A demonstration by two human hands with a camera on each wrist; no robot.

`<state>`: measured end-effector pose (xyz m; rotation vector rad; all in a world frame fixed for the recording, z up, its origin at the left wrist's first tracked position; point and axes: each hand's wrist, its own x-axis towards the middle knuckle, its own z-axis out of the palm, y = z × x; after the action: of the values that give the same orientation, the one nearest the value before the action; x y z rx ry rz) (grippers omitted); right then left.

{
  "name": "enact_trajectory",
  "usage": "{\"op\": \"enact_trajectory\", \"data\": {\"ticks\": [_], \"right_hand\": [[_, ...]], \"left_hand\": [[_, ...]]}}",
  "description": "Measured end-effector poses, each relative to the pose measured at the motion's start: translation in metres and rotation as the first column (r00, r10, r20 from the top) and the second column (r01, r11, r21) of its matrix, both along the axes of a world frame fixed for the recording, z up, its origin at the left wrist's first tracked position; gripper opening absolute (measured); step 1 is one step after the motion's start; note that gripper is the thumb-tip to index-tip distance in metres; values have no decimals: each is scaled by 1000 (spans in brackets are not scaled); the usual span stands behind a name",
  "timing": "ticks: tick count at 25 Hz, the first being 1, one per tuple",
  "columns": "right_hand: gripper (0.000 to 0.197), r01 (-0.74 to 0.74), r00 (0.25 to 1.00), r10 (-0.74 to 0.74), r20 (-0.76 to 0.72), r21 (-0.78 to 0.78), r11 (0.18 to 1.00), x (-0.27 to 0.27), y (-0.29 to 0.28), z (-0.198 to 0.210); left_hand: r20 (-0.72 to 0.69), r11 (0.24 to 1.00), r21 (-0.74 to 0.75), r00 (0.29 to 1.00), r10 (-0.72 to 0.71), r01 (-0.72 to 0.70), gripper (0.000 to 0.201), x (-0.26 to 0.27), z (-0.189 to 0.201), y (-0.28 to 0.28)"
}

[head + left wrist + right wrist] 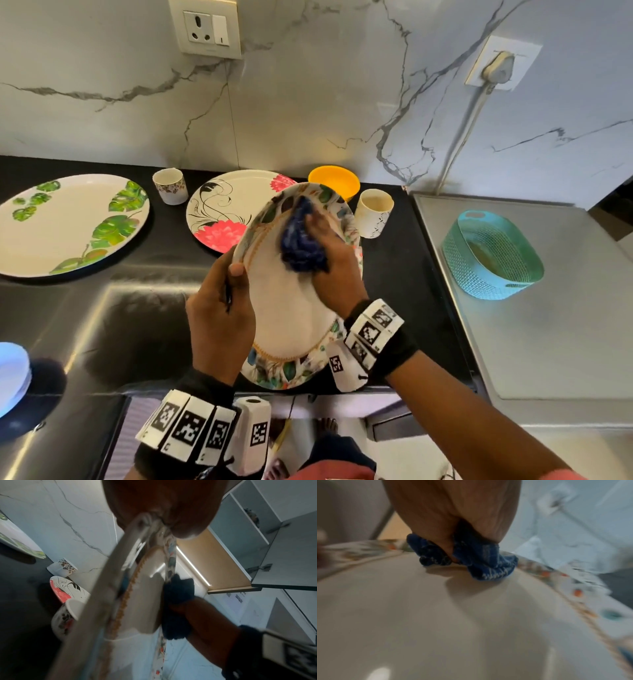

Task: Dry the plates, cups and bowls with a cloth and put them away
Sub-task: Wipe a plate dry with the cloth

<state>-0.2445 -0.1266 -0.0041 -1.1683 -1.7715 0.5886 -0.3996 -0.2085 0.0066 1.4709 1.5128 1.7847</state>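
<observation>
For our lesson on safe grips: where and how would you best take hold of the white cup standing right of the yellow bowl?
Grip the white cup around its side wall, probably coming from the right or front. It stands upright, mouth open; the yellow bowl sits close behind-left, and the held plate crowds its left.

**Camera set-up: one head view, two wrist views**

Head view: high, looking down and forward over the black counter [102, 308] toward the marble wall [308, 102]. Left wrist: very near, low, looking up along the floral-rimmed plate [147, 601], edge-on at centre frame. Right wrist: nearest, skimming the plate face; blurred. All three share plate and blue cloth [481, 563].
</observation>
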Motion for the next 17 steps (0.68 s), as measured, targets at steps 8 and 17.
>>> {"op": "enact_trajectory", "data": {"ticks": [8, 17], "right_hand": [[65, -554, 768, 595, 236, -219, 803, 22, -107, -92], [46, -251, 967, 245, -74, -455, 854, 67, -102, -29]], "left_hand": [[-34, 1000, 4, 999, 23, -23, 41, -9, -3, 4], [-219, 996, 77, 974, 52, -36, 40, -3, 12, 11]]}}
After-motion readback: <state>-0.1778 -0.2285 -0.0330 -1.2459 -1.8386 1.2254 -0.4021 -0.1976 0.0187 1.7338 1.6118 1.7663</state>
